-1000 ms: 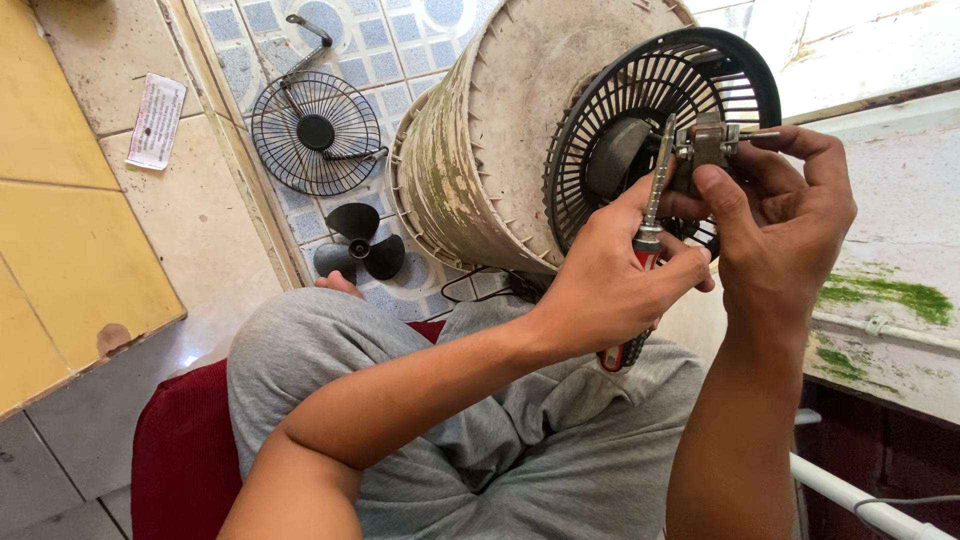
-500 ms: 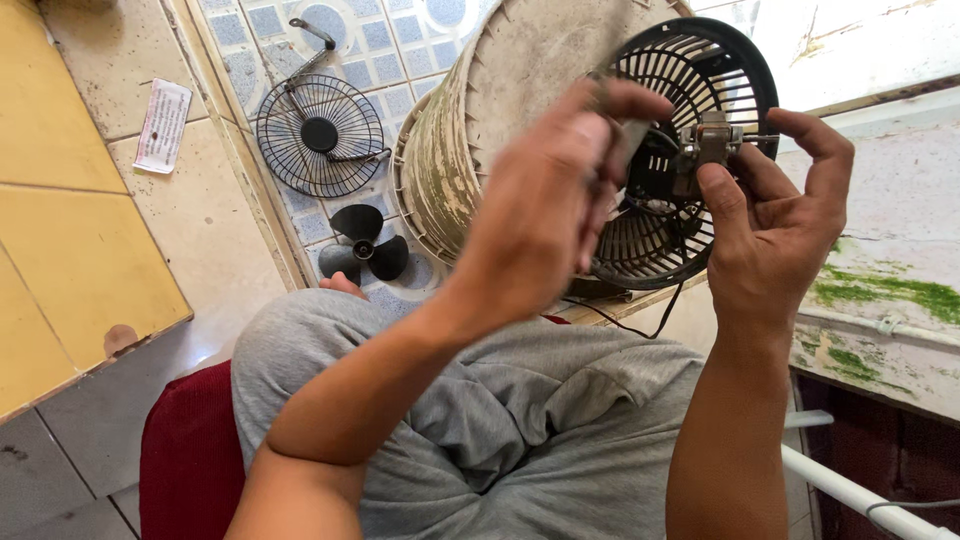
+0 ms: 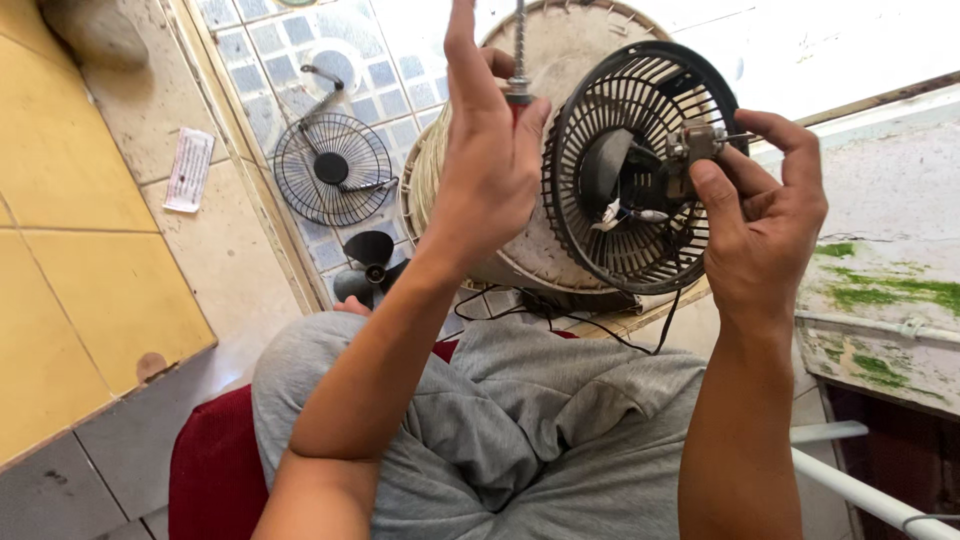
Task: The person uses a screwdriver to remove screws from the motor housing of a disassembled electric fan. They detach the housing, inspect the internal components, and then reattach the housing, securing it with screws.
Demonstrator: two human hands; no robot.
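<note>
Black plastic, that's the rear fan guard (image 3: 640, 170) you've got up in front of you, held against the beige drum-shaped housing (image 3: 520, 240) behind it. Your right hand (image 3: 765, 220) has its grip pinched on the small metal motor (image 3: 695, 148) at the guard's centre, thumb below, forefinger over the top. Your left hand (image 3: 485, 160) is raised beside the guard, fingers stretched upward, thumb and palm closed on a screwdriver (image 3: 518, 60) whose shaft points straight up. Black wires (image 3: 560, 320) trail down from the housing onto your grey-clad lap. Down on the tiled floor lie a round wire front guard (image 3: 333, 168) and, just beside it, a dark fan blade (image 3: 372, 268).
</note>
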